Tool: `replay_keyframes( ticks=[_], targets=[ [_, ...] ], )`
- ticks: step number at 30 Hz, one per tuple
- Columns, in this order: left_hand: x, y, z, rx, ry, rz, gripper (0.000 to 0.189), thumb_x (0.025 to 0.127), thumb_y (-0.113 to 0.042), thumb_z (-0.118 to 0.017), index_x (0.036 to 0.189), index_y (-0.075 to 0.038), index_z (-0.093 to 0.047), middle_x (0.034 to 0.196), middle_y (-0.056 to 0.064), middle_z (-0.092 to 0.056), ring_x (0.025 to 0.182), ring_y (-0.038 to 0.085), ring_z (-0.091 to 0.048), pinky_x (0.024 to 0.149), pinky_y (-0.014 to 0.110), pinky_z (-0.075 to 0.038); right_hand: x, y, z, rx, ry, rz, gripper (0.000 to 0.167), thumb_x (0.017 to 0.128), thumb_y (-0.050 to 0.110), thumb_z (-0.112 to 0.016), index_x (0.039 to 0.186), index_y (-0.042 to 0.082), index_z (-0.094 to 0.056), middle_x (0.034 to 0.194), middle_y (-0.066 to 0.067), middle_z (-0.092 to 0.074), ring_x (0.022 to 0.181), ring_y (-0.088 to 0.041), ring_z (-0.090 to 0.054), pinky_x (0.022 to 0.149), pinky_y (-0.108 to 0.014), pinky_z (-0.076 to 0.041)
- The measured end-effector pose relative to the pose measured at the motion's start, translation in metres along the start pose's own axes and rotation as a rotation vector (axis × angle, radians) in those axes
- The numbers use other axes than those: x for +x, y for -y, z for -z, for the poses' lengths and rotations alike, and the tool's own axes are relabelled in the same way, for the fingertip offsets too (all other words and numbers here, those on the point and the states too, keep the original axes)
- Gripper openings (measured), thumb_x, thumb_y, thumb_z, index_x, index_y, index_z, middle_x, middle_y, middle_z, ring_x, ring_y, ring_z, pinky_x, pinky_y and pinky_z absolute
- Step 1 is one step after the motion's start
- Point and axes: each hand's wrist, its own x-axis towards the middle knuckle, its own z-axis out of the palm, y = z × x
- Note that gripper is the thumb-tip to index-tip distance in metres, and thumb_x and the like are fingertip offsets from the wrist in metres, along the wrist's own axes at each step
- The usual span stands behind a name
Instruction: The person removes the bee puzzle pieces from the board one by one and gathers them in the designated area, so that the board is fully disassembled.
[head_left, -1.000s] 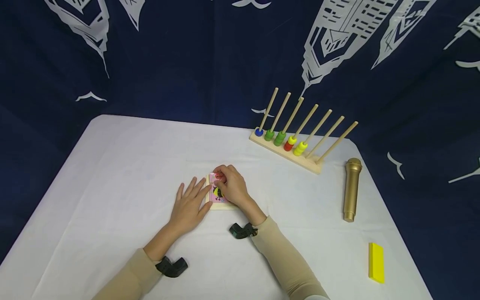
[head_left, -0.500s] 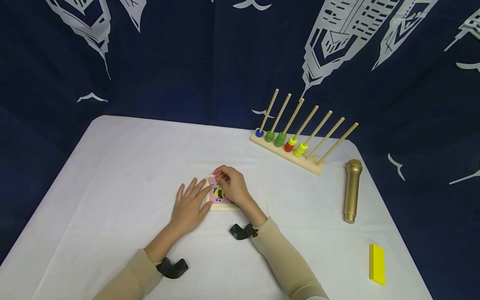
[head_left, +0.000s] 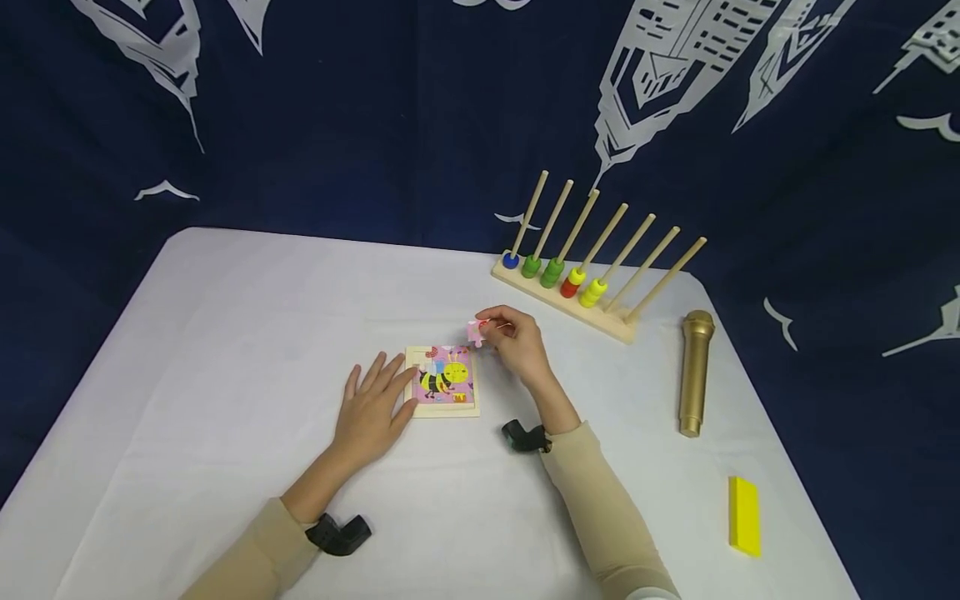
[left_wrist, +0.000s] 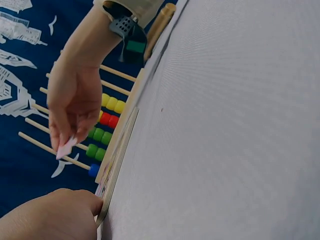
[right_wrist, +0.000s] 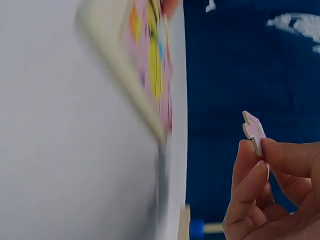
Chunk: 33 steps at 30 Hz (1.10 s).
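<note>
Pinching puzzle pc (head_left: pixel 475 333) w/ R hand (head_left: pixel 524 347), L hand (head_left: pixel 369 421) spread, touching board (head_left: pixel 442 411), abacus (head_left: pixel 557 298) beyond.

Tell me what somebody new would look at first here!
Probably the bright bee puzzle, touched by the left hand on the white table. Next, maybe the pink piece pinched in the right hand. Then perhaps the colourful beads on the wooden rack at the table's back.

There are seven pegs (head_left: pixel 603 237), one puzzle (head_left: pixel 447 381), one microphone (head_left: pixel 694 375), one block (head_left: pixel 745 517).
</note>
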Motion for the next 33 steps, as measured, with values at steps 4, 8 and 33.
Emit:
replay_keyframes(
  ticks=[4,8,33],
  targets=[
    [0.000,0.001,0.000,0.006,-0.012,0.001,0.048,0.093,-0.025,-0.064,0.138,-0.011,-0.055,0.152,0.017,-0.042,0.147,0.038,-0.024,0.117,0.063,-0.007,0.006,-0.011,0.023,-0.010,-0.032,-0.045,0.018,0.091,0.002,-0.064,0.108,0.003,-0.070,0.084,-0.005,-0.058,0.071,-0.015,-0.053,0.058,-0.019,-0.047],
    [0.000,0.002,0.001,-0.004,-0.016,-0.001,0.048,0.092,-0.024,-0.065,0.138,-0.010,-0.056,0.152,0.017,-0.042,0.147,0.038,-0.024,0.117,0.063,-0.007,0.007,-0.023,0.038,-0.048,-0.025,-0.085,0.020,0.091,0.003,-0.065,0.110,0.000,-0.070,0.085,-0.007,-0.059,0.070,-0.012,-0.054,0.060,-0.017,-0.048],
    [-0.001,-0.001,0.000,-0.017,-0.018,-0.006,0.048,0.093,-0.024,-0.064,0.138,-0.010,-0.056,0.152,0.017,-0.042,0.147,0.039,-0.025,0.117,0.062,-0.007,0.007,-0.049,0.030,-0.387,-0.027,-0.021,0.020,0.087,0.004,-0.069,0.106,0.002,-0.072,0.087,-0.012,-0.068,0.074,-0.017,-0.059,0.064,-0.021,-0.043]
  ],
)
